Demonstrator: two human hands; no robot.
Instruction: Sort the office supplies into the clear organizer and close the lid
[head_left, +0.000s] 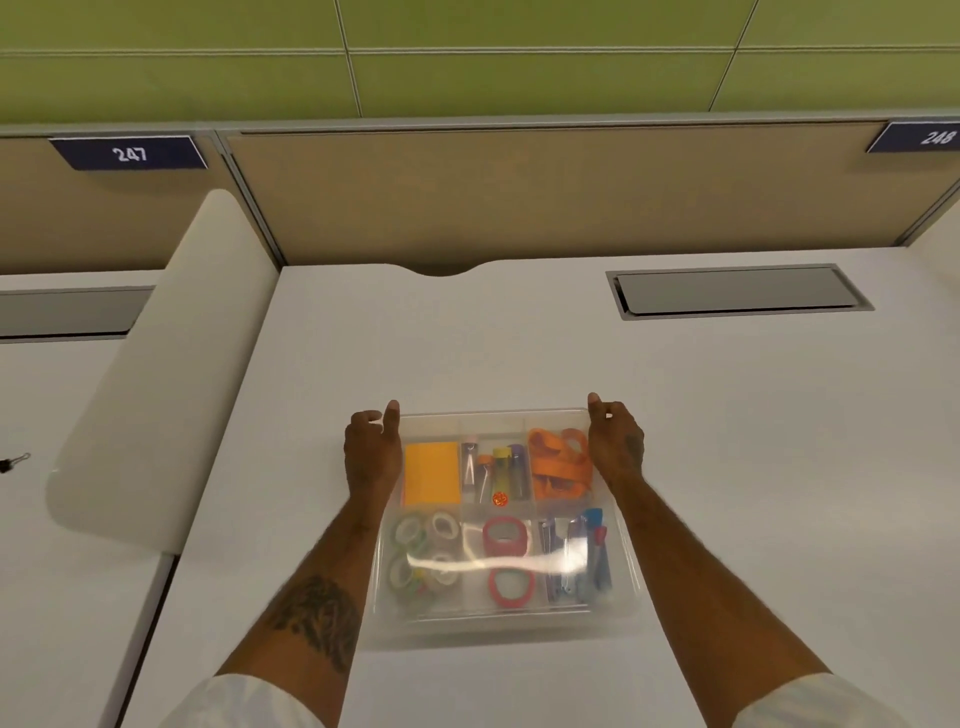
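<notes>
Left hand (371, 452) and right hand (615, 447) flank organizer (493, 418)

Head-worn, forward-down, seemingly near the desk (519, 353)

Open white desk (467, 353) beyond the clear organizer (498, 623), free as far back as the tan partition (519, 197). Blocked along both sides of the organizer by the forearms, with the left hand (371, 452) and right hand (615, 447) gripping its far corners. Walled off on the left by a white divider panel (171, 364). Flush grey cable hatch (737, 291) far right, no hindrance to a passing hand. Wide free desk to the right of the right forearm
</notes>
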